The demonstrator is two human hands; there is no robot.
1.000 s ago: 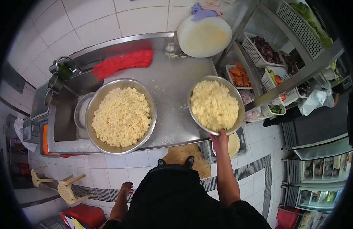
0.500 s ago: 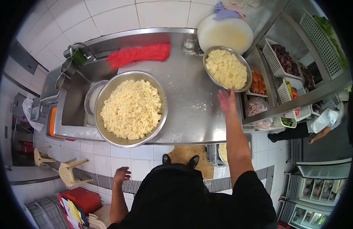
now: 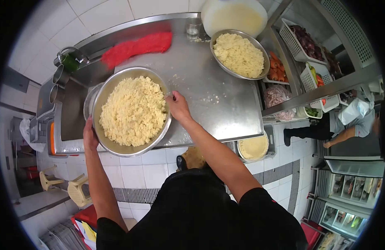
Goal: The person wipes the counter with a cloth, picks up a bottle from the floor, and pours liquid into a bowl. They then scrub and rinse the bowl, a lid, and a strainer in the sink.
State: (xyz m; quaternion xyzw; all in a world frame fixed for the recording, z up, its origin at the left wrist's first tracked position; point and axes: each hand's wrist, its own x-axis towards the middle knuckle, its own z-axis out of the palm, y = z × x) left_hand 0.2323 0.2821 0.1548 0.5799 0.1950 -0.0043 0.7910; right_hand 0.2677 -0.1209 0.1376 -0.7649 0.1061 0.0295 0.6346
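A large steel bowl [image 3: 161, 132] heaped with yellow crumbly food sits at the near left of the steel counter [image 3: 225, 112], partly over the sink. My left hand [image 3: 90, 135] grips its left rim. My right hand [image 3: 178, 106] grips its right rim. A smaller steel bowl [image 3: 219, 62] of the same yellow food stands at the far right of the counter, away from both hands.
A red cloth [image 3: 136, 46], a glass [image 3: 193, 29] and a white round board [image 3: 234, 16] line the back wall. Baskets of vegetables [image 3: 302, 46] fill shelves on the right. A tub of yellow food [image 3: 253, 147] sits below the counter. Another person [image 3: 350, 129] stands far right.
My right hand left the smaller bowl at the far right and came to the large bowl's right rim. My left hand rose from my side to the bowl's left rim.
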